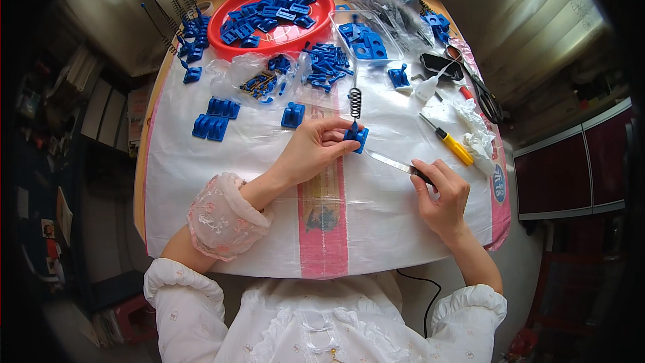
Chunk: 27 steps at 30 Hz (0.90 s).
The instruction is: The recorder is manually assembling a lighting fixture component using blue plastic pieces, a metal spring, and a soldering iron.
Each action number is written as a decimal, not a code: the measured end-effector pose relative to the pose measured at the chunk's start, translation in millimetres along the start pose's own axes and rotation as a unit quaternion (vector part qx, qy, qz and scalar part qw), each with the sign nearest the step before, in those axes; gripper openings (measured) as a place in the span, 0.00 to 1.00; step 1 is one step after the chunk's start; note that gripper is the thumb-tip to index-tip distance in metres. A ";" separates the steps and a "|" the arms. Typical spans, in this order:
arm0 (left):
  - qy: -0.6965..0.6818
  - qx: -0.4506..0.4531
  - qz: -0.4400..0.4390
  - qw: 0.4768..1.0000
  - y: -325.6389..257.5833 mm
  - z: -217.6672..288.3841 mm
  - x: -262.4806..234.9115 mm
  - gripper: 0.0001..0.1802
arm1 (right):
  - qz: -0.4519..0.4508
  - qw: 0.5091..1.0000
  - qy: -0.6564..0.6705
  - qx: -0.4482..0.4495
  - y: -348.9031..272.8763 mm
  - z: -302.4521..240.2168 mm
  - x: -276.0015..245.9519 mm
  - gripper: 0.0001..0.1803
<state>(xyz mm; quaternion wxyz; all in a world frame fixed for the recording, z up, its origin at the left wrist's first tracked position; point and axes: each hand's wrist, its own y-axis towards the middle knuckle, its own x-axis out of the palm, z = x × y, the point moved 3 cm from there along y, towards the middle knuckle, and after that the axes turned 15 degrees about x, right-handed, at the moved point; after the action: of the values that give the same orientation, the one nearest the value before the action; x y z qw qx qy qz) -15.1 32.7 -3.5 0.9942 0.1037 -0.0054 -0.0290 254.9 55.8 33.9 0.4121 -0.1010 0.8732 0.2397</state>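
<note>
My left hand point(310, 152) pinches a small blue plastic base point(361, 137) between thumb and fingers. From that base a black coil spring point(355, 102) stands upright, with a thin pale rod above it. My right hand point(445, 196) is closed round the dark handle of a small knife point(390, 162). The knife's silver blade points left, its tip close beside the blue base; whether it touches cannot be made out. A single blue clip piece point(293, 115) lies just left of the held base.
A red basin point(213, 33) of blue parts stands at the back, beside a clear plastic box point(398, 54). A bag of brass-coloured pins point(261, 85) lies nearer. Finished-looking spring pieces point(191, 70) stand far left. At right lie a yellow-handled screwdriver point(457, 148), a glue bottle point(426, 89) and scissors point(485, 94).
</note>
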 end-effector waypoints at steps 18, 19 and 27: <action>0.411 0.241 -0.001 0.879 -5.2 21.1 3.5 0.11 | -0.068 0.997 -0.021 0.040 2.2 3.6 -10.9 0.10; 0.419 0.232 -0.003 0.878 -5.8 20.6 0.5 0.11 | -0.073 0.997 -0.021 0.033 3.3 3.1 -9.9 0.10; 0.283 0.144 -0.021 0.948 -2.2 12.7 -8.1 0.14 | -0.094 0.994 -0.037 -0.052 35.4 5.0 -6.2 0.10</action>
<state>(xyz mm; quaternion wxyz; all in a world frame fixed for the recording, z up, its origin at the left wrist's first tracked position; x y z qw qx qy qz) -23.5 28.4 8.4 0.9285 0.2502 0.2738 -0.0185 248.9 88.8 47.8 0.4591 -0.1948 0.8303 0.2487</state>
